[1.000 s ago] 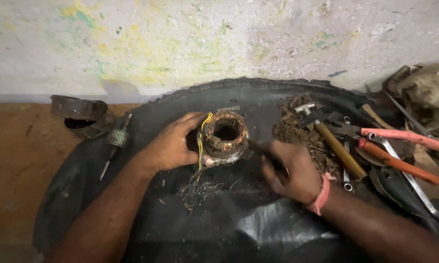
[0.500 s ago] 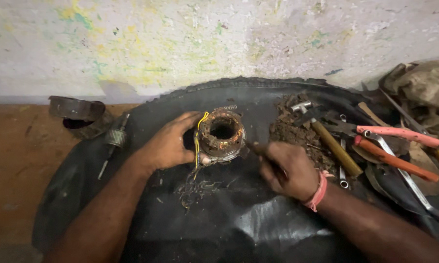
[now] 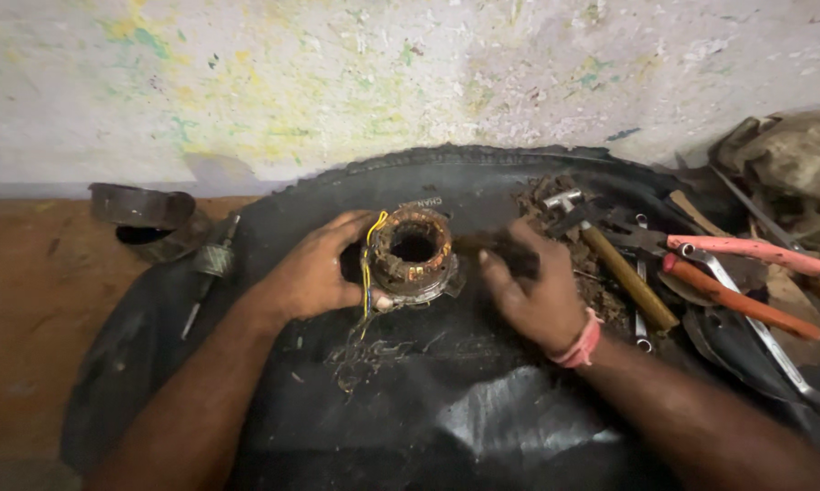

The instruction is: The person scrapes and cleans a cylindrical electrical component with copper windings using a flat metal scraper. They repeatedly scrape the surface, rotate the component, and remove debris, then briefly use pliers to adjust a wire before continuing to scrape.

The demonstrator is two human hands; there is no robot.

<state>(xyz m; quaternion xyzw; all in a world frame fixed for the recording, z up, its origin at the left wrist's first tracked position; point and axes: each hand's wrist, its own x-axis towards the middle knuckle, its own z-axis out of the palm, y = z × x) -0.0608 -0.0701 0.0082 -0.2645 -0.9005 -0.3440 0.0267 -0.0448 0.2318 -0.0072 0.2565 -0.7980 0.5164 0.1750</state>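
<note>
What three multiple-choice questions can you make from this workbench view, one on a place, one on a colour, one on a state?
1. Where does the motor stator sit?
A. On the black rubber sheet
B. On the bare wooden floor
C. Inside the metal cap

2. What colour is the band on the right hand's wrist?
A. Green
B. Pink
C. Blue

3. How is the left hand placed?
A. Lifted clear of the stator
B. Gripping the hammer
C. Against the stator's side

Key: 1 A, the stator rests on the black sheet. 2 B, the wristband is pink. 3 C, its fingers lie against the stator's left side.
</note>
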